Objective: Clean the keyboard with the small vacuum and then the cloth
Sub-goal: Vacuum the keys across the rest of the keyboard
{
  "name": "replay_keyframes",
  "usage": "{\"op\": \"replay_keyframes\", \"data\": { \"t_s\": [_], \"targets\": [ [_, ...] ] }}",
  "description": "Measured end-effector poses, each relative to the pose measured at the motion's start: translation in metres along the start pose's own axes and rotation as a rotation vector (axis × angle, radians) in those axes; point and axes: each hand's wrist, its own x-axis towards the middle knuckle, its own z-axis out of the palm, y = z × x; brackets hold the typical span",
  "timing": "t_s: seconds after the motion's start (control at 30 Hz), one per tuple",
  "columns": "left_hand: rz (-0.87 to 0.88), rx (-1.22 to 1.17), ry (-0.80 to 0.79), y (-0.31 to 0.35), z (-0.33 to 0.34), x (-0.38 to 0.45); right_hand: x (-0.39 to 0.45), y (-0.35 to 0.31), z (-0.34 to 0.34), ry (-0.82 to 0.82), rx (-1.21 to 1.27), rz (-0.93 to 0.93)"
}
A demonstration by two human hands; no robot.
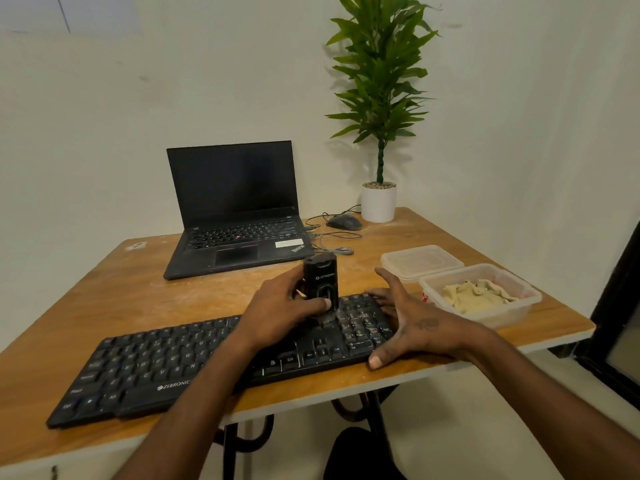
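Vacuuming is the step in hand: the left hand (277, 308) grips the small vacuum (320, 284) upright, fingers curled round its black body and thumb across the front, with the brush end down on the keys just left of the number pad. The right hand (407, 323) lies spread at the right end of the keyboard (145, 372), fingers straight along the far edge and thumb at the near corner, holding nothing, seemingly steadying the board.

To do this well, the person should probably keep the nozzle square to the keys, work slowly row by row, and keep the board braced so it does not skid on the desk (114, 299).

The keyboard is black, full-size, with a pale brand mark on its front lip, and lies aslant near the front edge of the desk. Pale dust seems to fleck the keys under the nozzle. The cloth (474, 294), beige and crumpled, sits in a clear tub (519, 308) just right of the keyboard, not yet used.
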Motion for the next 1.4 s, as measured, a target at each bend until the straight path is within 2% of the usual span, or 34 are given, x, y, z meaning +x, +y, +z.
{"op": "replay_keyframes", "data": {
  "t_s": [0.3, 0.7, 0.87, 1.07, 1.4],
  "targets": [
    [0.100, 0.020, 0.000, 0.042, 0.053, 0.016, -0.003, -0.004, -0.001, -0.010, 0.016, -0.031],
    [-0.006, 0.035, 0.012, 0.016, 0.005, -0.009, -0.002, -0.001, 0.000, 0.008, -0.024, -0.008],
    [0.079, 0.057, 0.014, 0.033, 0.035, 0.005, -0.003, -0.004, 0.000, 0.015, -0.046, -0.015],
    [0.097, -0.033, -0.008, 0.050, 0.059, 0.020, -0.004, -0.005, -0.001, -0.011, -0.016, -0.045],
    [-0.003, -0.056, -0.007, 0.016, 0.009, -0.010, -0.005, -0.005, 0.000, -0.002, -0.013, -0.014]
  ]
}}
